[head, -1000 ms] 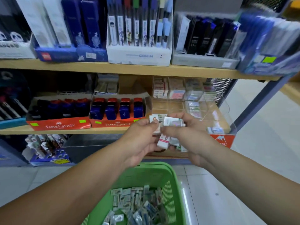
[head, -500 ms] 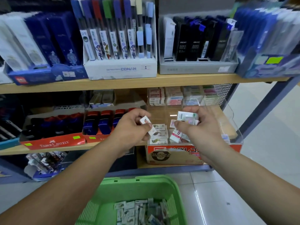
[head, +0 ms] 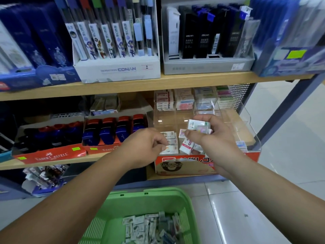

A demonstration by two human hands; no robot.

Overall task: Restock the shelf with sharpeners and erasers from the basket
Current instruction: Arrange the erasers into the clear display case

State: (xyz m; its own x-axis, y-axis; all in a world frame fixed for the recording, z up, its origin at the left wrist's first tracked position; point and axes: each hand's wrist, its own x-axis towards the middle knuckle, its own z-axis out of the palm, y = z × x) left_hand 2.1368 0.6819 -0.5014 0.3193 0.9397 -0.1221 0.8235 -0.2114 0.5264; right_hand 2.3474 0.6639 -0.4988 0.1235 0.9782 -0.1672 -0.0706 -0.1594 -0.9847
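My right hand (head: 213,140) grips a bunch of small wrapped erasers (head: 197,125) over the clear display bin (head: 246,120) on the middle shelf. My left hand (head: 146,147) is just left of it, its fingertips pinching an eraser on a short stack of erasers (head: 170,138) at the bin's front left. The bin's red printed front (head: 193,163) shows below both hands. Blue and red sharpeners (head: 107,132) stand in a red Faber-Castell tray to the left. The green basket (head: 149,196) sits low in front of me with several loose erasers (head: 151,226) in it.
A second Faber-Castell tray (head: 49,136) holds darker sharpeners further left. More eraser packs (head: 184,101) are stacked at the bin's back. The upper shelf board (head: 158,83) carries boxes of pens and leads (head: 116,41). A grey shelf post (head: 284,110) and tiled floor (head: 263,199) lie right.
My left hand has carried its eraser right and down onto the stack in the bin. The right hand stays over the bin with its bunch. The view has shifted up and closer.
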